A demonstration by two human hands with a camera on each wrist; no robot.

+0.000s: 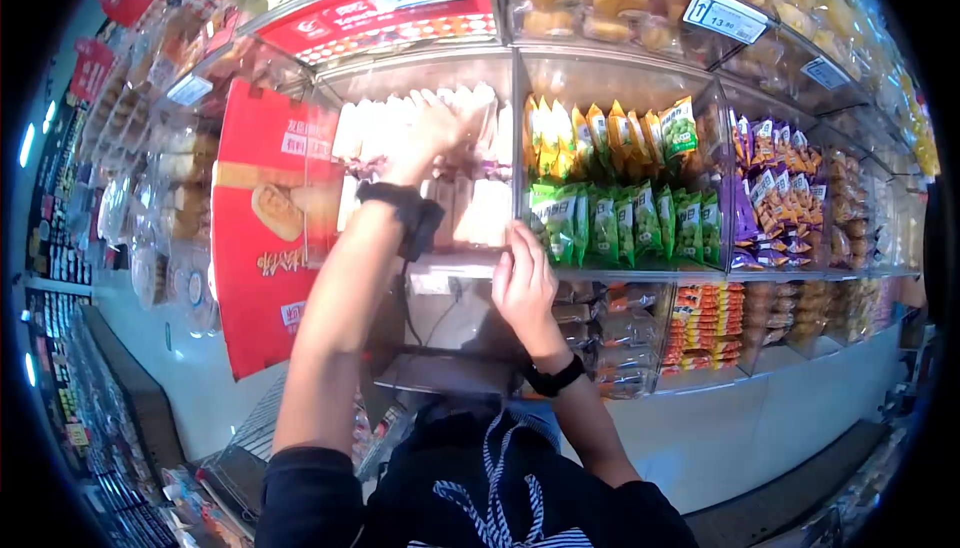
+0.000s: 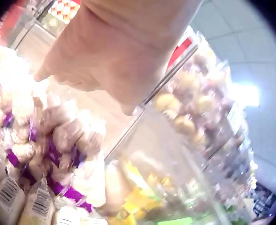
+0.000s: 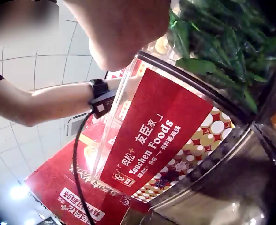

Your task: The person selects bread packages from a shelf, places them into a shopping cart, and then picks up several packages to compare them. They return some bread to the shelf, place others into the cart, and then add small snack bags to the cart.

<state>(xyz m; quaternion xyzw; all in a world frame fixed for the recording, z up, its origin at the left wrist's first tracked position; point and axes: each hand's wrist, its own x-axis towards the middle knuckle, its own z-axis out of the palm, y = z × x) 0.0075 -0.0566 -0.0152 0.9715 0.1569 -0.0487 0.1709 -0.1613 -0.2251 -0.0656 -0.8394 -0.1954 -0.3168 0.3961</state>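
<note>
Packs (image 1: 490, 210), pale-wrapped, in rows inside a clear bin (image 1: 462, 262), toward twelve o'clock from the torso. Over them, the left hand (image 1: 435, 133), grip impossible to tell. At the bin's five o'clock corner, the right hand (image 1: 527, 278), fingers relaxed against the edge. Green packets (image 1: 605, 228) toward four o'clock.

Bare left arm (image 1: 330, 338) extended; bare left grip (image 1: 430, 138) glare-washed, pose unclear. Bare right grip (image 1: 526, 283) lower, fingers (image 1: 531, 253) loosely bent. Black wristbands (image 1: 557, 378) both sides.

Pale flr (image 1: 740, 428) | gridded clg (image 3: 16, 70) | bright lt (image 2: 246, 95) | stkd shelving (image 1: 60, 248) L
</note>
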